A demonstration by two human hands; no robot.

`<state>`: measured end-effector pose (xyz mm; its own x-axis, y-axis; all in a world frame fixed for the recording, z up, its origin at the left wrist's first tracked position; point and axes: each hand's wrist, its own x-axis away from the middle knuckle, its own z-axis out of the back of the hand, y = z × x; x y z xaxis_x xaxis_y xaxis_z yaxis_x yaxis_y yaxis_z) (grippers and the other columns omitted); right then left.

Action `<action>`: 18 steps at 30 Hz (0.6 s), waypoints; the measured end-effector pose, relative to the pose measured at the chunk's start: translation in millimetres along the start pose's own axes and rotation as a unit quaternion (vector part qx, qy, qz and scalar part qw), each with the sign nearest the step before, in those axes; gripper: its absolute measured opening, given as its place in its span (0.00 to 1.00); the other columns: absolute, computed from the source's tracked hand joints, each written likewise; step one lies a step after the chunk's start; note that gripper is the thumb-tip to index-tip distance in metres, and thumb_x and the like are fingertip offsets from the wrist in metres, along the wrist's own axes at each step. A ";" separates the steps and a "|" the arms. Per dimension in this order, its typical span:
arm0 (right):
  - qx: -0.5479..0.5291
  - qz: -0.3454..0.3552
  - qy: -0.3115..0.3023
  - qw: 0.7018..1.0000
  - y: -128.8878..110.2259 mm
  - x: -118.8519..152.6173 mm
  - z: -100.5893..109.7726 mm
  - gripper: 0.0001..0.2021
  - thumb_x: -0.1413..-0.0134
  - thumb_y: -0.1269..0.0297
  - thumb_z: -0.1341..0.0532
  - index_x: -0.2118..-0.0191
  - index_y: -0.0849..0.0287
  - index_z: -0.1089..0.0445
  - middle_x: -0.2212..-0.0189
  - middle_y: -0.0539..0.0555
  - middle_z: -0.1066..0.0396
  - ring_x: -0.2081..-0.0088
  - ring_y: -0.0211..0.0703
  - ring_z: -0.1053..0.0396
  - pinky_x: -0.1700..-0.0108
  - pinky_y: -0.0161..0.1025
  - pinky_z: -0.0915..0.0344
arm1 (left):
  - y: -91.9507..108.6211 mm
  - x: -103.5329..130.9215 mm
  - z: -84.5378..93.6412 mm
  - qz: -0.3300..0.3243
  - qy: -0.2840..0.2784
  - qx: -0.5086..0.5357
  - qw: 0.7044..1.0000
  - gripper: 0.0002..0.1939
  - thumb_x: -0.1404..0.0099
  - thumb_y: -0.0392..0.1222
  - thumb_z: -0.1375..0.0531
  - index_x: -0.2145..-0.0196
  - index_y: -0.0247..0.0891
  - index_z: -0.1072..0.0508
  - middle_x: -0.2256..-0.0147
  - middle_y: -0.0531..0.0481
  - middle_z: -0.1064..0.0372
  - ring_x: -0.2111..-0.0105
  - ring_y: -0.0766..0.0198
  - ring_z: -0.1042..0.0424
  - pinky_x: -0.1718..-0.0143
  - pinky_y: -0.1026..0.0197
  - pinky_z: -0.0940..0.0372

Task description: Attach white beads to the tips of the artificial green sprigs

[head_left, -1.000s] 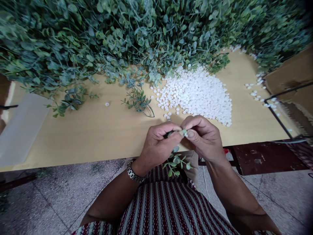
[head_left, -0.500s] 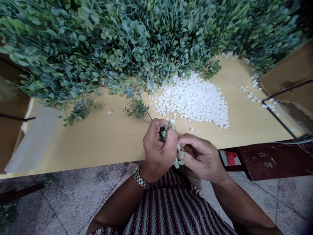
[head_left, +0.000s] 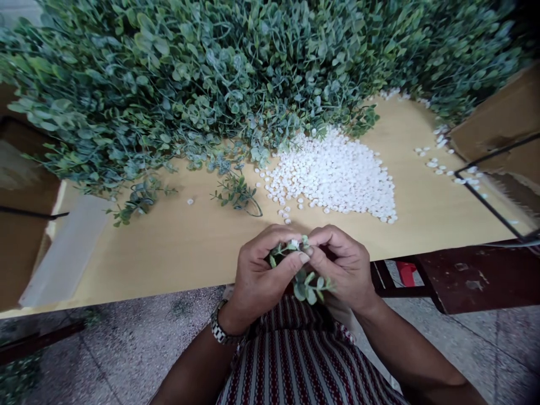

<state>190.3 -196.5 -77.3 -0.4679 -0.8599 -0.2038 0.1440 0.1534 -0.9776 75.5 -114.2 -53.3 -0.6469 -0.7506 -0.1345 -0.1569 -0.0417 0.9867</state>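
Observation:
Both hands meet over the table's front edge around one small green sprig. My left hand pinches its stem between thumb and forefinger, beside a small white piece. Close against it, my right hand pinches the same sprig, and some leaves hang below the fingers. Beyond the hands lies a heap of small white pieces. Two loose sprigs rest on the table: one just left of the heap, another farther left.
A big mass of green artificial foliage covers the back of the wooden table. A translucent strip lies at the left end. Cardboard stands at the right, with a dark red bench below.
My left hand has turned and moved slightly left and down. The fingertips of both hands now touch around the sprig, and a white piece shows between them. More leaves hang below.

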 end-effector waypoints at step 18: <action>0.277 0.184 -0.068 0.941 -12.2 -0.5 32.6 0.18 0.46 0.76 0.43 0.51 0.54 0.32 0.66 0.54 0.25 0.63 0.41 0.28 0.64 0.40 0.27 | -12.3 3.2 -2.9 -0.034 0.079 -0.103 0.991 0.03 0.37 0.34 0.44 0.69 0.38 0.33 0.68 0.50 0.34 0.64 0.65 0.33 0.62 0.64 0.37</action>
<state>217.2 -213.8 -63.6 -0.1874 -0.8584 -0.4775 0.7244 0.2076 -0.6574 77.6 -118.0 -65.6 -0.5121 -0.8351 -0.2008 -0.0290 -0.2169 0.9758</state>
